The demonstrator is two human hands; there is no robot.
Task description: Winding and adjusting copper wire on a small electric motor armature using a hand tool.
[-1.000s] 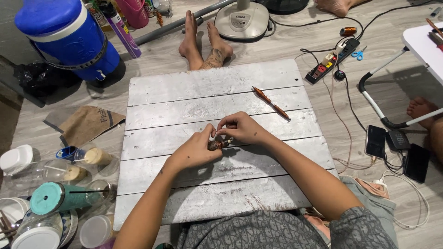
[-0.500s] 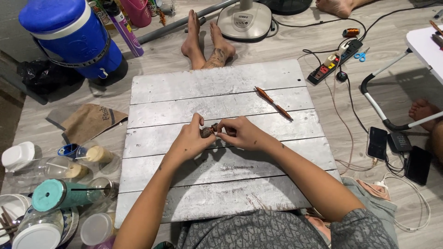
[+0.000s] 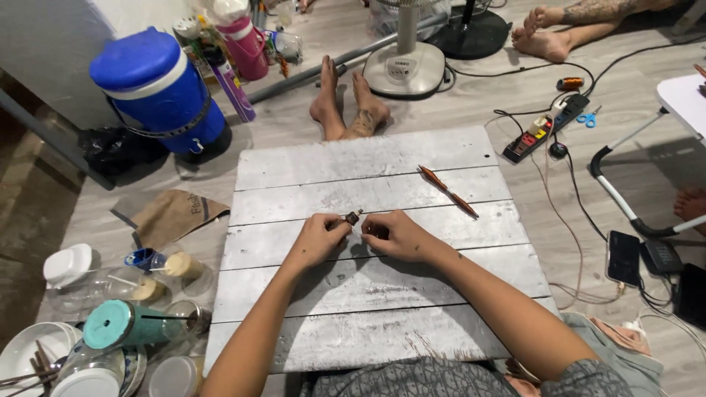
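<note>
Over the middle of a white plank board (image 3: 368,294), my left hand (image 3: 321,237) and my right hand (image 3: 391,234) meet. Both pinch a small dark brown object (image 3: 352,217) between their fingertips; it is too small to tell what it is. A thin brown stick-like tool (image 3: 448,191) lies on the board to the upper right of my right hand, apart from it. My own bare feet (image 3: 349,106) rest on the floor beyond the board's far edge.
A blue water cooler (image 3: 158,92) stands at the back left. Jars, bowls, a teal bottle (image 3: 125,323) and a brown paper bag (image 3: 173,213) crowd the left. A power strip (image 3: 544,132), cables and a phone (image 3: 624,257) lie right. A fan base (image 3: 404,70) and another person's feet (image 3: 548,37) are behind.
My hands have shifted a little toward the far side of the board and drawn slightly apart, still on the small object. The camera view has tilted further forward.
</note>
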